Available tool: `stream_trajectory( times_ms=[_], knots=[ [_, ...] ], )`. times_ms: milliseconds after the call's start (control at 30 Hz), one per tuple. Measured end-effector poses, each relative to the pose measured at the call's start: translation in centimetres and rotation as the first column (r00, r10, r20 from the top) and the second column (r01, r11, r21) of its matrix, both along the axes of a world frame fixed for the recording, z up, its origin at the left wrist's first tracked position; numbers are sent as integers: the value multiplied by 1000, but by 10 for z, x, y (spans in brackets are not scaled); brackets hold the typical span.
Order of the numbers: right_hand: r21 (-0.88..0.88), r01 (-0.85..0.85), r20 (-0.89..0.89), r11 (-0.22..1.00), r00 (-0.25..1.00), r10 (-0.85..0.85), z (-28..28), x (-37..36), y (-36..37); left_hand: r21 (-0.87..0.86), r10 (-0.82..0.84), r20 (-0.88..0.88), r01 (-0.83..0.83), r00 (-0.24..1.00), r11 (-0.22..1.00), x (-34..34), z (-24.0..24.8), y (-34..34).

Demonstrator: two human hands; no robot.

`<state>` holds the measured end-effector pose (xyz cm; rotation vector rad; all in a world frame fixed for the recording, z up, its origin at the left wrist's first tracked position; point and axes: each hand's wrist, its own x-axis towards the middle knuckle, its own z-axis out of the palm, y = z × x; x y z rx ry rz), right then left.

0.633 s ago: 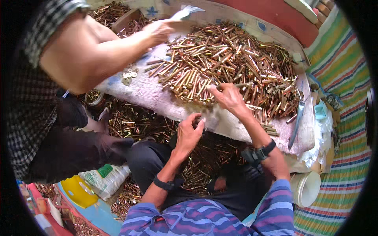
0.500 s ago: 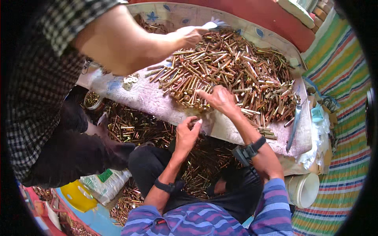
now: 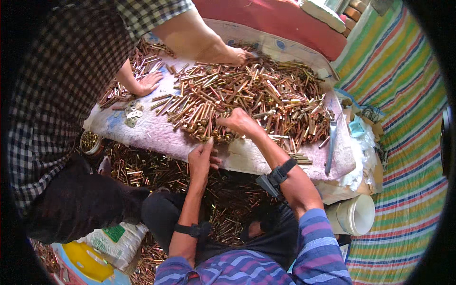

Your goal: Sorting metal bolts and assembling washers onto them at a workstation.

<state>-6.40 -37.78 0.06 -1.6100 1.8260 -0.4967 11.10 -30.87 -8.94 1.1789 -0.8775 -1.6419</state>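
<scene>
Touching bolts (image 3: 275, 97) with right hand (image 3: 241, 122), green-printed white sack (image 3: 124, 244).

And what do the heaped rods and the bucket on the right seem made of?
The heaped rods look like metal, probably plated steel, from their coppery-gold glints. The bucket looks like smooth off-white plastic, judging by its soft sheen and rounded rim.

Big striped sheet (image 3: 403, 142) all down right side (green, yellow, red, blue and white, bending near edge). Red wall (image 3: 275, 28) behind wide table (image 3: 249, 159). Pale ledge (image 3: 323, 16) up top, few brown bricks (image 3: 354, 9) next to it. Table top pinkish white, blue leaf shapes (image 3: 280, 44) at back. Bright above, dark underneath.
</scene>
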Motion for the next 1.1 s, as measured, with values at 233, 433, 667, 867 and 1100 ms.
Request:
stream_trajectory(
  times_ms=[233, 433, 667, 867, 1100],
  knots=[
    [18, 0, 59, 1000, 998, -1, -2, -4, -2, -55, -10, 37, 12, 999, 998, -6, 5, -7],
    [49, 13, 99, 999, 995, -17, -17, -10, -8, -84, -12, 18, 14, 1000, 996, -5, 1, -7],
    [87, 122, 143, 989, 981, -133, -13, -3, -3, -83, 20, 18, -19, 1000, 996, -3, 4, -5],
    [-5, 163, 115, 987, 980, -161, -36, -14, -9, -89, -24, 32, 27, 999, 996, -6, 2, -5],
    [-99, 122, 132, 988, 985, -109, -45, -19, -7, -43, 20, -100, -25, 995, 999, -10, 5, -3]
  ],
)
